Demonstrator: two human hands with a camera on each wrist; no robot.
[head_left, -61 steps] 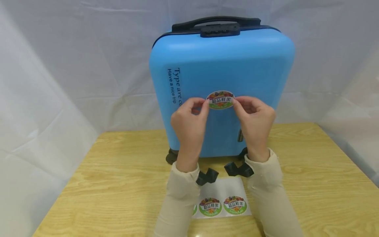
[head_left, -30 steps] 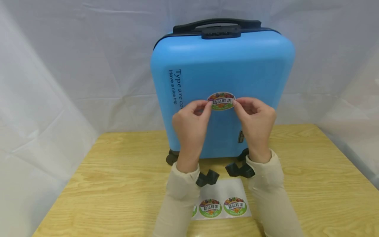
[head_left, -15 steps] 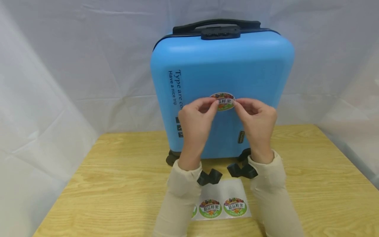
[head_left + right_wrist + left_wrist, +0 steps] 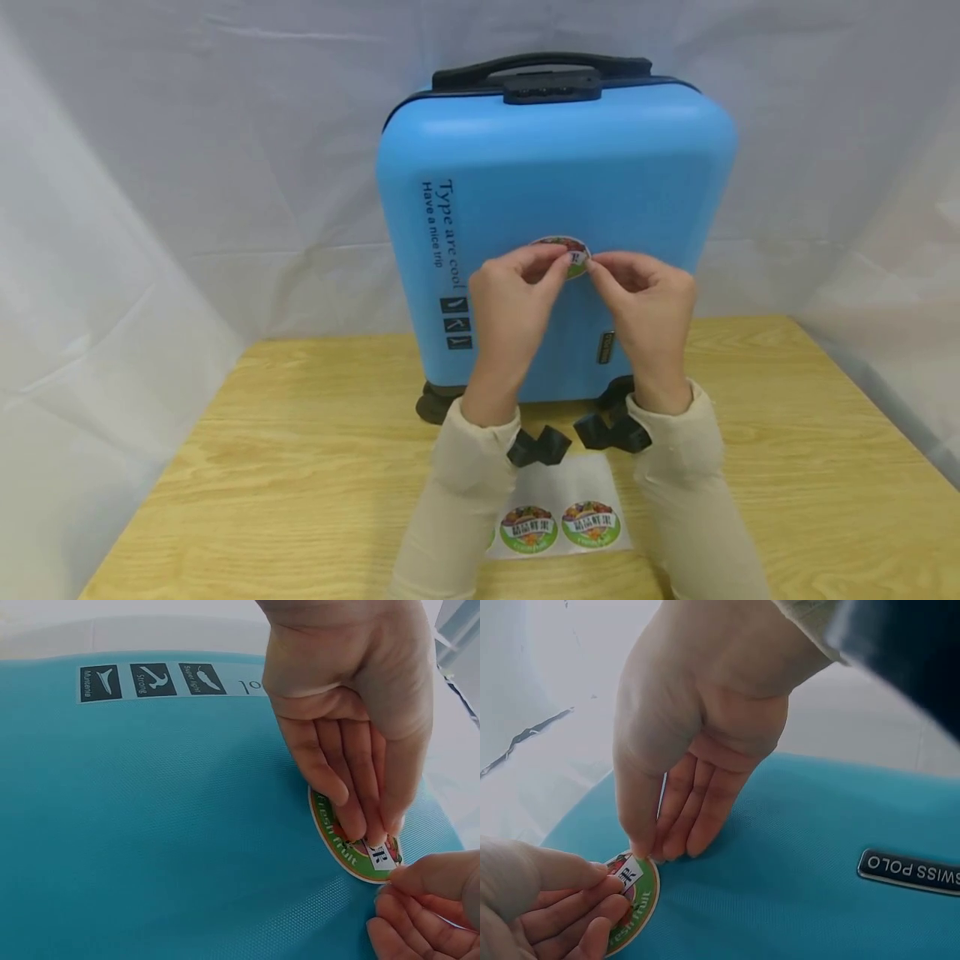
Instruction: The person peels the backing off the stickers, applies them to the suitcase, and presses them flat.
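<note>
An oval fruit sticker (image 4: 577, 268) lies against the front of an upright blue suitcase (image 4: 570, 196). My left hand (image 4: 513, 321) covers the sticker's left part, its fairly straight fingers pressing on the sticker in the right wrist view. Thumb and fingertip of my right hand (image 4: 654, 312) pinch the sticker's right edge. Seen from the left wrist, the right hand (image 4: 694, 735) comes down from above onto that edge. The sticker (image 4: 349, 851) looks flat on the case in the right wrist view, with its far end at the right hand's fingertips.
A white backing sheet (image 4: 558, 483) with several more fruit stickers lies on the wooden table (image 4: 300, 467), between the forearms. The case has a black top handle (image 4: 543, 60), black wheels (image 4: 437, 404) and a small brand plate (image 4: 606, 347). White cloth (image 4: 225, 167) hangs behind.
My left hand has moved right from the sticker's left edge across its face, covering more of it and uncovering the case's printed icons. The right hand has kept its pinch on the right edge.
</note>
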